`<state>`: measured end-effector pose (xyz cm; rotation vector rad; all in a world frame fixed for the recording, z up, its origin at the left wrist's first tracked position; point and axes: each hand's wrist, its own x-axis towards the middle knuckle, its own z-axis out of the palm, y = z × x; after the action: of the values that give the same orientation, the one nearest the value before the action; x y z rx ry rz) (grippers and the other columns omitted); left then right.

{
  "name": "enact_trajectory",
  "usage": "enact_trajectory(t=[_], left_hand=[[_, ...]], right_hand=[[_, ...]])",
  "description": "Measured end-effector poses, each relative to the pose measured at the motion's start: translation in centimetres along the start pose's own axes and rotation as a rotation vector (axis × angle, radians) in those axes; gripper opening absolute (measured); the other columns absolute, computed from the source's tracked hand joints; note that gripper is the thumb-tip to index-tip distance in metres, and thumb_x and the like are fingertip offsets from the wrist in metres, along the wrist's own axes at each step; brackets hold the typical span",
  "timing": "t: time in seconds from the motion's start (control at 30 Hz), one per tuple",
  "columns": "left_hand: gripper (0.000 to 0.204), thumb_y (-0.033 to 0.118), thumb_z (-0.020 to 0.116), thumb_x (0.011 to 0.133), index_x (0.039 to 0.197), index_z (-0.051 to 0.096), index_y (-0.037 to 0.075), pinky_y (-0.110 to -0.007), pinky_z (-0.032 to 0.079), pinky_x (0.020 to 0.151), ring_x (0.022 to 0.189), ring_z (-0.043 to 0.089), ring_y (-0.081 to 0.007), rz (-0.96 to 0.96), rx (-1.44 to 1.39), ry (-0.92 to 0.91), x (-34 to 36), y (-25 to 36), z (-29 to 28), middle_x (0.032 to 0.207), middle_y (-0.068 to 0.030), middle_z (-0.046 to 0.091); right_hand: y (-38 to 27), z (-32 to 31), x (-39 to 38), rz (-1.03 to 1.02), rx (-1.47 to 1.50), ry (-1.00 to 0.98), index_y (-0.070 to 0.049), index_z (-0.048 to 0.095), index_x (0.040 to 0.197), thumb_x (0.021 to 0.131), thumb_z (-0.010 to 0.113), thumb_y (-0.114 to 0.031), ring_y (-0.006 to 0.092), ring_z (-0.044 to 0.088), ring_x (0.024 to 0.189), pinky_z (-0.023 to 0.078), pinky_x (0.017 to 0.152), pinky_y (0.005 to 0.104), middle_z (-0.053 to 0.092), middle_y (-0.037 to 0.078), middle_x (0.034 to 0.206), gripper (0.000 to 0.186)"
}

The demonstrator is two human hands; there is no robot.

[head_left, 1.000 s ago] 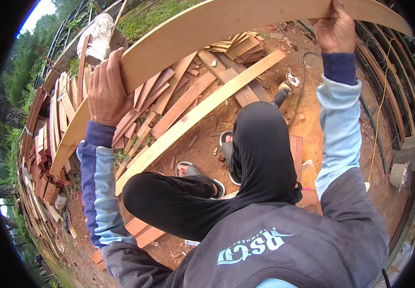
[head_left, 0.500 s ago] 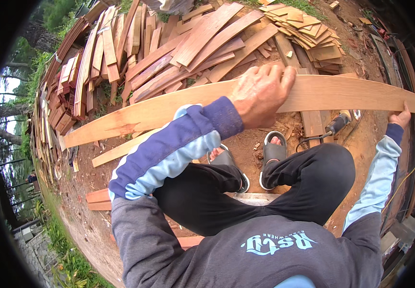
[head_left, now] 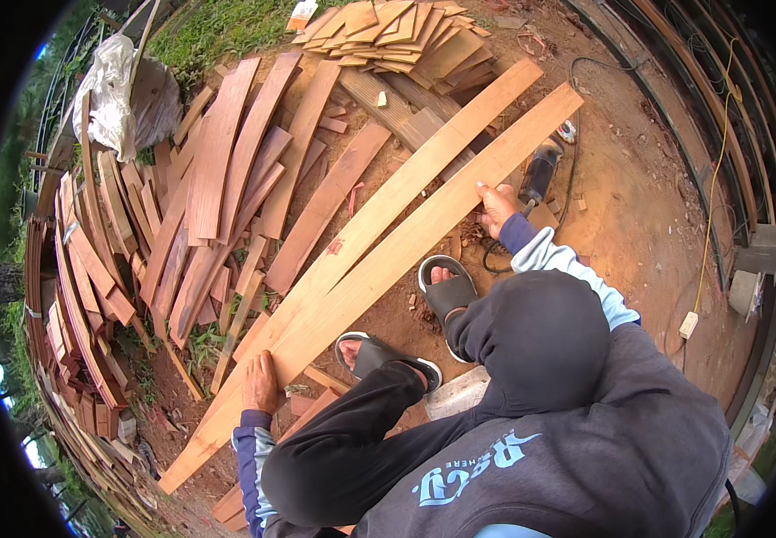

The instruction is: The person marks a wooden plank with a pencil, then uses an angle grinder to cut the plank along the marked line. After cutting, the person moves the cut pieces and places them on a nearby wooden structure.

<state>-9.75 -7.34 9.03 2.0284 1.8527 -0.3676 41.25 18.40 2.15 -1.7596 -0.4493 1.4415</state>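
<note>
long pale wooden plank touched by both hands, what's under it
Beside the held plank, a second pale wooden plank shows, seemingly running beneath it near the left hand. Whatever lies directly underneath is covered, apparently including most fingers of the right hand.

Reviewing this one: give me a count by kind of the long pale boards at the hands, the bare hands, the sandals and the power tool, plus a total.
Long pale boards: 2
Bare hands: 2
Sandals: 2
Power tool: 1
Total: 7

2 arms apart; left hand lower, fingers together; right hand farther forward.
</note>
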Motion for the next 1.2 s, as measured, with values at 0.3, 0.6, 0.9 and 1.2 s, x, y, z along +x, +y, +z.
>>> enact_trajectory(t=[0.3,0.6,0.9,1.2], left_hand=[[0.056,0.002,0.063,0.07,0.122,0.044,-0.001,-0.043,0.043,0.09,0.104,0.054,-0.0361,-0.098,0.043,0.079,-0.9,-1.6,10.9,0.11,-0.0185,0.053],[0.081,0.02,0.081,0.065,0.134,0.041,0.004,-0.045,0.039,0.102,0.122,0.047,-0.0362,-0.124,-0.152,0.049,1.5,3.0,9.1,0.13,-0.0188,0.048],[0.089,0.025,0.076,0.074,0.147,0.029,0.004,-0.055,0.034,0.107,0.134,0.039,-0.0333,-0.211,0.035,0.07,7.9,-0.5,6.2,0.144,-0.0201,0.038],[0.058,0.015,0.074,0.07,0.122,0.05,0.006,-0.043,0.046,0.089,0.11,0.057,-0.0274,-0.252,0.065,0.193,8.3,0.2,6.6,0.112,-0.0106,0.058]], right_hand=[[2.5,1.9,-0.8,0.219,-0.293,-0.119,-0.003,0.054,0.115,0.099,0.053,-0.026,0.0176,0.064,0.068,0.054,0.053,0.0315,0.065,0.008,0.097,0.028],[0.6,0.7,1.4,0.188,-0.882,-0.126,-0.003,0.06,0.085,0.099,0.051,-0.031,0.0118,0.055,0.047,0.043,0.035,0.0303,0.059,0.005,0.06,0.032],[-4.3,8.3,2.2,-1.241,-1.668,-0.54,-0.005,0.042,0.137,0.071,0.078,-0.009,0.0384,0.044,0.128,0.036,0.106,0.0459,0.049,0.021,0.134,0.075],[-3.9,9.1,6.9,-1.09,-1.892,-0.788,-0.008,0.031,0.148,0.062,0.081,-0.004,0.0386,0.031,0.141,0.027,0.115,0.0508,0.036,0.018,0.149,0.099]])
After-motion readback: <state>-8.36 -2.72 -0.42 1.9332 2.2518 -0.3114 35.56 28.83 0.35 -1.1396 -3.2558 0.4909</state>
